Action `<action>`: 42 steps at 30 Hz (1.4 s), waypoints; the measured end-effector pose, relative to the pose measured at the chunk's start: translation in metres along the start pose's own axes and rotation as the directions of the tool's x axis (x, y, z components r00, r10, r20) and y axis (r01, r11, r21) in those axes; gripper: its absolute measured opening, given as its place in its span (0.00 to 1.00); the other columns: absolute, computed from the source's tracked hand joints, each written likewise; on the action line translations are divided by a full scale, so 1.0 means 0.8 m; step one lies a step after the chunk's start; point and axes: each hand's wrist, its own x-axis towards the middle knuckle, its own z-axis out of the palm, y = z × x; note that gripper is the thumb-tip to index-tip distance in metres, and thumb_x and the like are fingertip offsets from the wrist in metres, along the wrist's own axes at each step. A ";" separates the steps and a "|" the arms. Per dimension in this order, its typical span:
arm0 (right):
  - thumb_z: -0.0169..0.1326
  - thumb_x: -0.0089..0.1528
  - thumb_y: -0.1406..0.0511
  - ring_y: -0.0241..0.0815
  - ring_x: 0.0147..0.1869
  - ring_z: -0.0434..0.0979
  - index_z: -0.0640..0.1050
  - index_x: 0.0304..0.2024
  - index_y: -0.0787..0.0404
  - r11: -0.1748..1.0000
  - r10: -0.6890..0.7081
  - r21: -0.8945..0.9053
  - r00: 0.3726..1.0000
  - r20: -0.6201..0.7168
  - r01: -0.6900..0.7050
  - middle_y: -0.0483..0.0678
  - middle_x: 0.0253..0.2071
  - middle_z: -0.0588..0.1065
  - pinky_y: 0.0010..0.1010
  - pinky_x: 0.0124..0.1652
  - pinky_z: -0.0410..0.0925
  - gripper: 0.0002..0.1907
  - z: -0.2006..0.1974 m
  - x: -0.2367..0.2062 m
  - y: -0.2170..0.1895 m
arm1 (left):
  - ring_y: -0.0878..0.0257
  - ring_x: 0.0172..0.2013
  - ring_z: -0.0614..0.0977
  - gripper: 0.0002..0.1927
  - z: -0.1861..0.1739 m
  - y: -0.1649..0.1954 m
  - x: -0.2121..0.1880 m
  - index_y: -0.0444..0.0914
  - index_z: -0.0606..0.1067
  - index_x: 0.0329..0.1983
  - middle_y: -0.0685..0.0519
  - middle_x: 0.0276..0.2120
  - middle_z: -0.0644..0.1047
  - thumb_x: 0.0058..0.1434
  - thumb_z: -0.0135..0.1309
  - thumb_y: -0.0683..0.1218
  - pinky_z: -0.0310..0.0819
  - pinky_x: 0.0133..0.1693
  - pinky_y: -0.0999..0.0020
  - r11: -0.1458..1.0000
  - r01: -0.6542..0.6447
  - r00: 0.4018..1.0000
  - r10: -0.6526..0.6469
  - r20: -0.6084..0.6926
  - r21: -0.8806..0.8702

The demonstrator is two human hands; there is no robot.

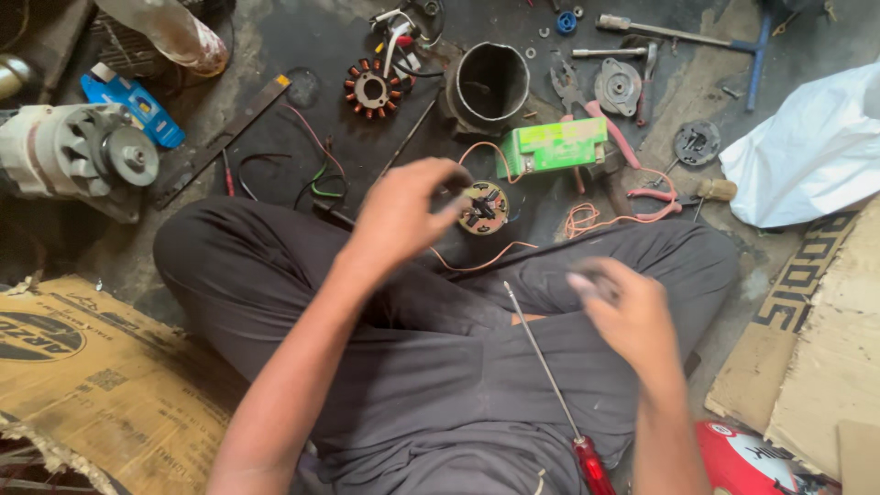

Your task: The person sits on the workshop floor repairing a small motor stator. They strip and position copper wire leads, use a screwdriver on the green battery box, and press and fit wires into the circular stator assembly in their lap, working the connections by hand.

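A dark, oily workshop floor (302,55) fills the view, strewn with parts, and the person sits cross-legged on it in grey trousers (440,367). At far left a pale alternator (73,156) lies on its side, with a blue packet (133,105) just above it and a flattened brown cardboard sheet (101,385) below. Further in, a wound stator ring (373,89) with copper coils lies near a dark metal cylinder (488,84).

The left hand (403,215) is raised over the lap, its fingers curled round the edge of a small round brush plate (483,208) — the plate sits at the fingertips, on the right side of the hand, and thin orange wire (477,266) trails from it down across the knee. Just beyond the plate stands a green box (553,147), with pink-handled pliers (632,165) beside it.

A long screwdriver (550,376) with a red handle rests on the lap between the two forearms, touched by neither hand. The right hand (623,312) hovers over the right thigh, well apart from the plate; it is blurred, fingers drawn in loosely, and whether it pinches something small I cannot tell.

At the right edge lie a white plastic bag (811,151) and more cardboard (816,339) — a red object (752,463) shows in the lower corner
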 end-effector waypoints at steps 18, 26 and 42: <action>0.62 0.59 0.71 0.48 0.40 0.80 0.78 0.44 0.62 0.833 -0.549 -0.192 0.819 -0.168 0.519 0.49 0.37 0.77 0.39 0.39 0.71 0.11 0.136 0.081 -0.074 | 0.46 0.38 0.82 0.13 0.074 -0.037 0.008 0.38 0.80 0.37 0.46 0.39 0.74 0.52 0.66 0.49 0.75 0.38 0.52 0.967 0.253 0.958 -0.248 -0.144 0.018; 0.62 0.57 0.73 0.50 0.42 0.79 0.77 0.41 0.63 0.839 -0.545 -0.215 0.782 -0.303 0.501 0.50 0.39 0.77 0.40 0.41 0.71 0.11 0.162 0.072 -0.065 | 0.46 0.39 0.81 0.12 0.082 -0.048 0.011 0.37 0.81 0.33 0.44 0.40 0.74 0.48 0.68 0.47 0.76 0.41 0.53 0.964 0.265 0.955 -0.263 -0.137 -0.005; 0.62 0.57 0.75 0.55 0.50 0.78 0.80 0.43 0.65 0.785 -0.619 -0.189 0.737 -0.273 0.590 0.54 0.46 0.76 0.41 0.49 0.71 0.12 0.157 0.068 -0.061 | 0.50 0.38 0.81 0.11 0.075 -0.057 0.014 0.42 0.84 0.37 0.48 0.35 0.75 0.50 0.64 0.48 0.75 0.39 0.56 0.943 0.322 0.939 -0.330 -0.094 -0.088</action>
